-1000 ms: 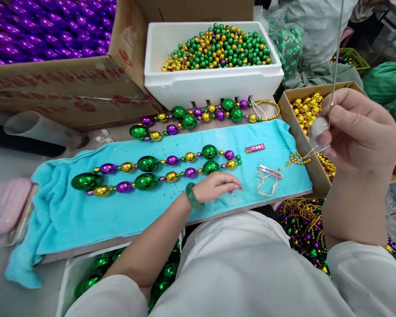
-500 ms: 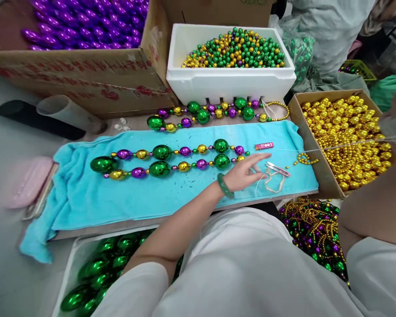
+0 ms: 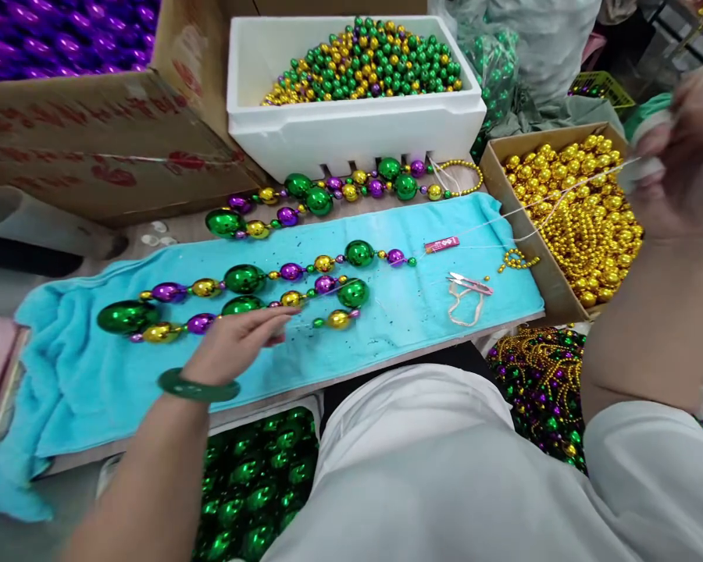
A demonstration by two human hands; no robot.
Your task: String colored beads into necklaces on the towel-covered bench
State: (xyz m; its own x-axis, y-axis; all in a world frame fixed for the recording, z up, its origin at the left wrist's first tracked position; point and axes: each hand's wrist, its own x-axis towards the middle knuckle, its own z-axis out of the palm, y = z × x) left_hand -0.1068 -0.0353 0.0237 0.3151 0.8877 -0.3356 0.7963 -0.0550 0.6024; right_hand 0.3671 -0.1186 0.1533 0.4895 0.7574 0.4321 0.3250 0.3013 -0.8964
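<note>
At the far left a cardboard box (image 3: 94, 140) holds purple beads (image 3: 52, 35), and below it a turquoise towel (image 3: 82, 390) covers the bench (image 3: 387, 361). On the towel lies a bead strand (image 3: 246, 285) of large green, purple and gold balls, folded into two rows. The left hand (image 3: 234, 343), with a green bangle (image 3: 196, 388) at the wrist, lies over the near row with its fingers stretched flat and slightly spread, the fingertips touching the beads by a green ball; it grips nothing. Under the bench edge a tray of green balls (image 3: 251, 484) shows.

Behind the towel a second strand (image 3: 322, 195) rests against a white foam box (image 3: 351, 133) heaped with small green, gold and purple beads. Further right on the towel sit a small pink tag (image 3: 442, 245), a pair of thread snips (image 3: 472, 284) on a loop of cord, and a short curl of tiny gold beads (image 3: 519, 261) at the towel's edge.

A thin white thread (image 3: 562, 199) runs from the strand's open end up across a cardboard box of gold beads (image 3: 574, 203) to the right hand (image 3: 679, 148). That hand is raised near the right edge and blurred, its fingers pressed together, pinching the thread with something white. Below it a heap of mixed bead chains (image 3: 539, 390) lies beside the person's lap.
</note>
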